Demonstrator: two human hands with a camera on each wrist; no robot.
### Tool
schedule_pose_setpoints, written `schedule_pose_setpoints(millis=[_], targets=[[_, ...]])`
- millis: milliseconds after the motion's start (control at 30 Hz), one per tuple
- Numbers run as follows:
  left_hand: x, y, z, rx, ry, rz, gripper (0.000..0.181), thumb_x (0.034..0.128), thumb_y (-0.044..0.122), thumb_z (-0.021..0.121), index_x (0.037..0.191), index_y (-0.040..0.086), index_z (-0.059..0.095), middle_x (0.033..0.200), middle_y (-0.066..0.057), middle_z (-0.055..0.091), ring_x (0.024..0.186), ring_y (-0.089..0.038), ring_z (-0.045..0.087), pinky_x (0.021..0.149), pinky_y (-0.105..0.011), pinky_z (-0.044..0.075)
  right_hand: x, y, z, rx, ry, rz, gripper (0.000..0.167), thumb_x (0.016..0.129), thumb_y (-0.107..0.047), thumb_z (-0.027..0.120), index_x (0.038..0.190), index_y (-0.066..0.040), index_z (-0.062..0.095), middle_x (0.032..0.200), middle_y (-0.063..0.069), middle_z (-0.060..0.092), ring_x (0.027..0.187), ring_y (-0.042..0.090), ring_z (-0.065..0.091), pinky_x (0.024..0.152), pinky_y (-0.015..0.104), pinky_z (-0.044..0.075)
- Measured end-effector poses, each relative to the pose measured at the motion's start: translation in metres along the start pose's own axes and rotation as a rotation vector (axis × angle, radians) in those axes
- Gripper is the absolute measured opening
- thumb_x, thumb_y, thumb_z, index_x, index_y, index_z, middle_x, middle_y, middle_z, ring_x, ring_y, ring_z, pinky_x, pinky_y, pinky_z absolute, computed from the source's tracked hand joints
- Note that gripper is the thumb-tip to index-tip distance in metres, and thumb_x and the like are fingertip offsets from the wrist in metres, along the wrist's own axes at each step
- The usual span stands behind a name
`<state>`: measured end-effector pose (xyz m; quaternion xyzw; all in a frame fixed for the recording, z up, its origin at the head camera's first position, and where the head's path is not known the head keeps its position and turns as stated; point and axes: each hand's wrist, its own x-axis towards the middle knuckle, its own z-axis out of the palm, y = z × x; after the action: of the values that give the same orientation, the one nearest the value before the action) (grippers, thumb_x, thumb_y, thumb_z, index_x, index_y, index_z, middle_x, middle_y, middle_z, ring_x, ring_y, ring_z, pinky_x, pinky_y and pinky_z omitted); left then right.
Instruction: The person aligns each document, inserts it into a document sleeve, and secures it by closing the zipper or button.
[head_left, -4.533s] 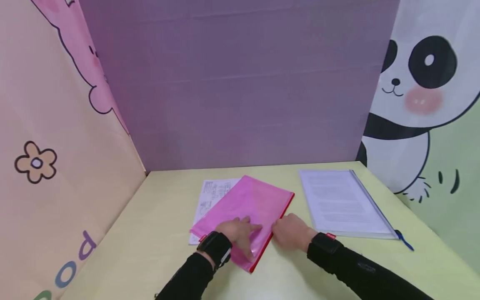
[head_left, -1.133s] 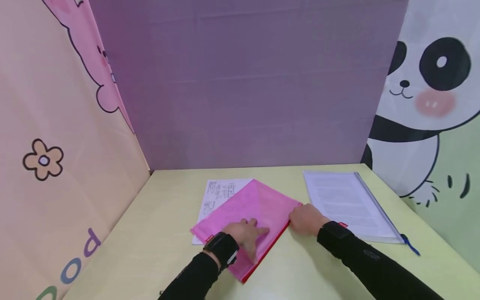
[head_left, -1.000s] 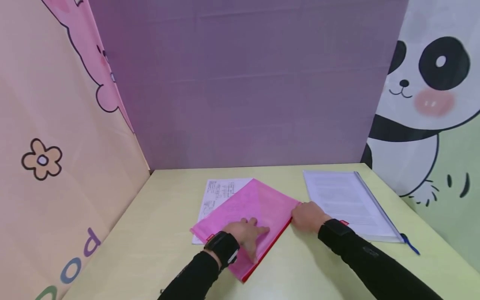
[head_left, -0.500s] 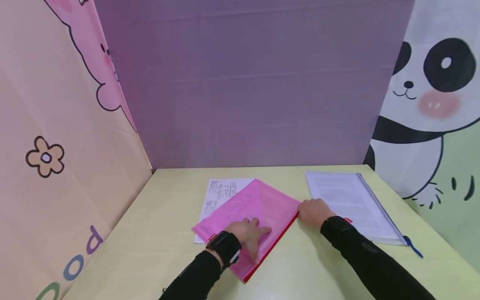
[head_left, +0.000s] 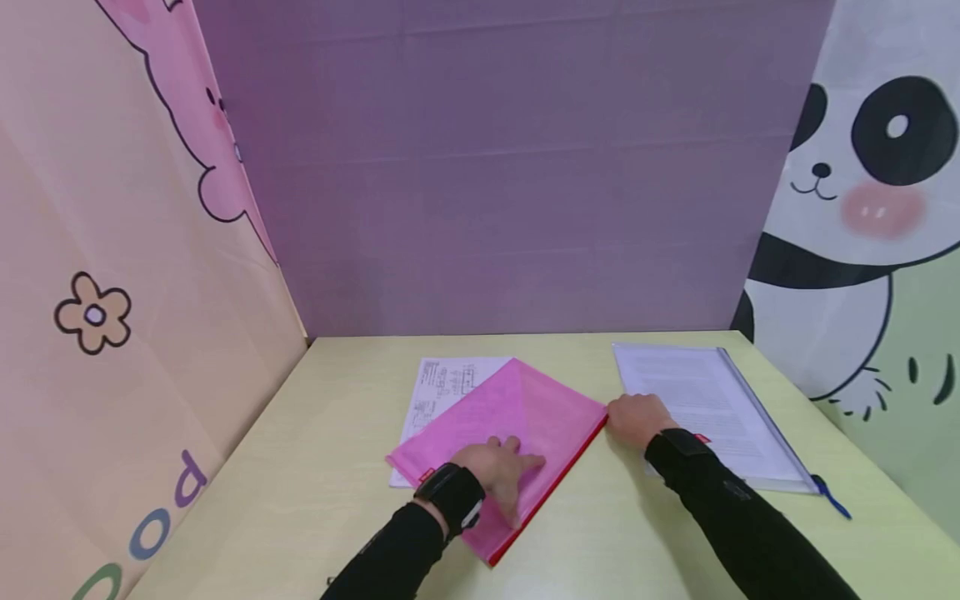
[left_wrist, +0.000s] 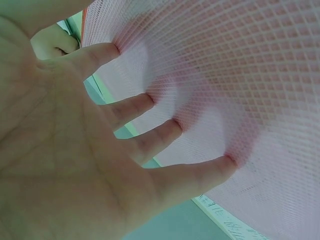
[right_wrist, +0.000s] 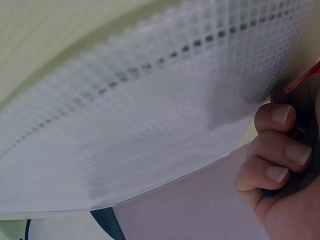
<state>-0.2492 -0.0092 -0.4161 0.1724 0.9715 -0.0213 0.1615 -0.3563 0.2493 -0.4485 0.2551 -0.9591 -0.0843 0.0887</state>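
Note:
A pink mesh zipper pouch (head_left: 525, 400) lies at an angle on the table, a red zipper (head_left: 551, 490) along its right edge. With fingers spread, my left hand (head_left: 498, 471) presses on the pouch. Its fingertips touch the mesh (left_wrist: 280, 100) in the left wrist view. At the zipper's upper right end, my right hand (head_left: 637, 419) pinches the zipper with curled fingers (right_wrist: 272, 172). What exactly sits between thumb and finger is hidden; a bit of red zipper (right_wrist: 306, 77) shows beside them. Under the pouch's left part lies a printed sheet (head_left: 438, 387), partly covered.
On the right of the table (head_left: 300, 500) lies a clear mesh pouch (head_left: 682, 383) with printed paper inside and a dark blue pull cord (head_left: 831, 497). My right forearm passes over its near edge. A purple panel (head_left: 510, 183) stands behind the table.
My right hand has travelled along the red zipper from about its middle up to the upper right corner. My left hand keeps pressing the pouch. The head view has turned slightly left.

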Motion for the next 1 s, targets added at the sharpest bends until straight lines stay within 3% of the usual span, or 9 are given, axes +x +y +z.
schedule_pose_setpoints(millis=[333,633,733,900,1000], targets=[[-0.004,0.003,-0.001,-0.013,0.013,-0.006,0.098,0.0676,0.043,0.094,0.151,0.05,0.043,0.151,-0.001,0.043,0.125,-0.025,0.047,0.09,-0.055,0.053,-0.003,-0.005,0.0,0.016,0.038,0.069,0.021,0.097,-0.008,0.057,0.076,-0.002,0.056,0.066,0.01,0.055,0.061,0.031,0.06,0.057,0.048,0.055],[-0.004,0.002,-0.001,0.007,0.012,-0.002,0.098,0.0673,0.045,0.093,0.151,0.049,0.042,0.15,-0.001,0.043,0.124,-0.024,0.047,0.09,-0.054,0.053,-0.003,-0.033,-0.008,-0.007,0.125,0.034,0.015,0.094,-0.011,0.062,0.091,0.003,0.06,0.085,0.017,0.055,0.083,0.036,0.055,0.073,0.052,0.054],[-0.003,0.0,0.0,0.028,0.014,0.005,0.099,0.0675,0.047,0.093,0.152,0.05,0.041,0.15,-0.001,0.044,0.122,-0.023,0.048,0.089,-0.053,0.054,0.001,-0.05,-0.011,0.061,0.124,0.015,0.017,0.094,-0.014,0.062,0.096,0.004,0.061,0.089,0.015,0.054,0.086,0.034,0.054,0.076,0.05,0.054],[0.0,-0.004,0.002,-0.008,0.007,0.003,0.099,0.067,0.046,0.093,0.152,0.049,0.042,0.153,-0.001,0.042,0.128,-0.025,0.047,0.093,-0.054,0.052,-0.001,-0.081,-0.013,0.292,0.06,-0.005,0.023,0.096,-0.015,0.064,0.104,0.006,0.061,0.097,0.015,0.055,0.091,0.031,0.053,0.081,0.047,0.052],[0.003,-0.006,0.004,-0.034,0.004,-0.008,0.101,0.0664,0.047,0.094,0.154,0.04,0.043,0.154,0.0,0.042,0.134,-0.026,0.045,0.1,-0.053,0.049,-0.005,-0.096,-0.014,0.369,0.003,0.003,0.027,0.097,-0.019,0.065,0.106,0.006,0.062,0.099,0.015,0.055,0.092,0.03,0.051,0.081,0.046,0.05]])
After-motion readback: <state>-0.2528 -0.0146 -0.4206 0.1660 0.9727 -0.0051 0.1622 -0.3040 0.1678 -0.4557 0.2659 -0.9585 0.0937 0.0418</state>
